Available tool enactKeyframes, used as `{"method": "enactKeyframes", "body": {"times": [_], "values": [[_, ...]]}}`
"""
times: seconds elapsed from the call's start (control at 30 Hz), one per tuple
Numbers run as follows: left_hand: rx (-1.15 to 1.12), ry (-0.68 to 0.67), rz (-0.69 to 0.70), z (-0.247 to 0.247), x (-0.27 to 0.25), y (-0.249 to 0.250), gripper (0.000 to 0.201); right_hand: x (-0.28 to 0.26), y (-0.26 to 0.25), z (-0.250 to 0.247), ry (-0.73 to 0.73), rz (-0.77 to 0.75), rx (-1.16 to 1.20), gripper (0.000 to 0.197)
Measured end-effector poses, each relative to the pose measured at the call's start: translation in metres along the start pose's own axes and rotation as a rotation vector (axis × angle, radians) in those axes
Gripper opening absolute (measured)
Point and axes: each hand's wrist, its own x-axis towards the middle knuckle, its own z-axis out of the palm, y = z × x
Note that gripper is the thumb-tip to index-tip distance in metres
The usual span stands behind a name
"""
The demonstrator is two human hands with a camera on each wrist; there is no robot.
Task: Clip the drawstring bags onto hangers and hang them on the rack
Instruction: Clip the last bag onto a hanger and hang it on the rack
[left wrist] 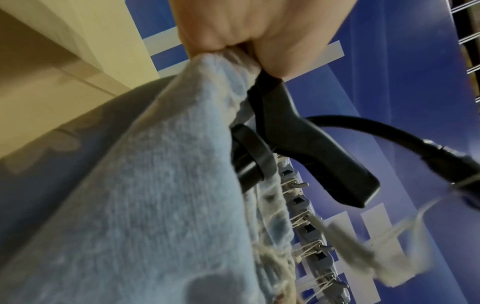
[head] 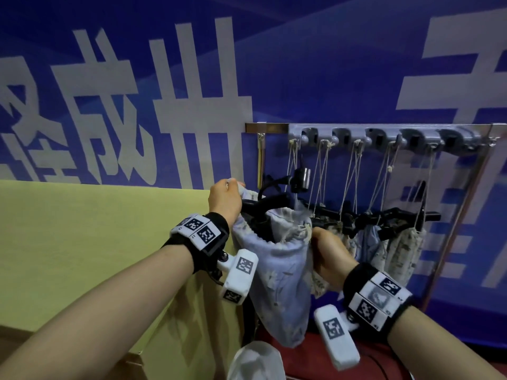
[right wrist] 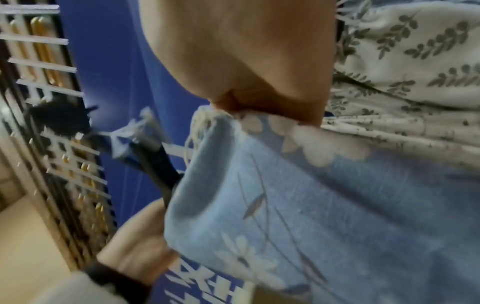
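A pale blue flowered drawstring bag (head: 277,275) hangs between my hands below a black clip hanger (head: 269,207). My left hand (head: 226,197) pinches the bag's left top corner (left wrist: 215,61) together with the hanger's left clip (left wrist: 293,131). My right hand (head: 327,255) pinches the bag's right top edge (right wrist: 249,121) by its cord. Behind, several leaf-print and blue bags (head: 395,245) hang clipped on black hangers from the grey wall rack (head: 384,138) by strings.
The rack sits in a metal frame (head: 463,215) against a blue banner with white characters. A yellow-green panel (head: 96,242) fills the left. A dark red surface (head: 315,357) and a white bag (head: 255,363) lie below.
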Motion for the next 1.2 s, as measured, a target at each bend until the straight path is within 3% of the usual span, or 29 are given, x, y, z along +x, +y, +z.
{"method": "enactKeyframes", "body": {"times": [0.1, 0.17, 0.27, 0.37, 0.57, 0.67, 0.77, 0.83, 0.93, 1.0, 1.1, 1.2], "values": [[-0.014, 0.006, -0.013, 0.002, -0.003, 0.002, 0.034, -0.010, -0.001, 0.002, -0.066, -0.079, -0.422, 0.074], [-0.012, 0.017, -0.009, 0.002, -0.004, 0.002, 0.036, -0.013, 0.000, 0.000, -0.017, -0.174, -0.694, 0.086], [0.021, 0.017, 0.011, 0.003, -0.007, 0.000, 0.037, -0.011, 0.003, -0.001, 0.087, -0.318, -0.867, 0.057], [0.062, 0.007, 0.042, 0.006, -0.012, -0.002, 0.036, -0.009, 0.001, 0.008, 0.101, -0.372, -0.903, 0.036], [0.125, 0.020, 0.086, 0.004, -0.013, -0.005, 0.036, 0.002, 0.004, 0.011, 0.083, -0.263, -1.190, 0.018], [0.153, 0.043, 0.086, 0.000, -0.012, -0.009, 0.035, -0.004, -0.002, 0.006, 0.114, -0.331, -1.229, 0.031], [0.156, 0.046, 0.086, 0.002, -0.013, -0.011, 0.034, -0.009, -0.005, 0.002, 0.138, -0.325, -1.187, 0.030], [0.150, 0.042, 0.084, 0.005, -0.015, -0.010, 0.034, -0.007, -0.007, -0.001, 0.106, -0.217, -0.992, 0.026], [0.132, 0.042, 0.081, 0.007, -0.016, -0.010, 0.033, -0.012, -0.013, -0.005, 0.001, 0.028, -0.518, 0.029], [0.125, 0.049, 0.076, 0.006, -0.015, -0.009, 0.033, -0.013, -0.014, -0.010, -0.049, 0.102, -0.419, 0.026], [0.128, 0.056, 0.090, 0.004, -0.012, -0.009, 0.033, -0.010, -0.015, -0.017, -0.050, 0.107, -0.560, 0.022], [0.138, 0.045, 0.106, 0.003, -0.012, -0.008, 0.033, -0.005, -0.016, -0.023, -0.010, -0.046, -0.890, 0.018]]}}
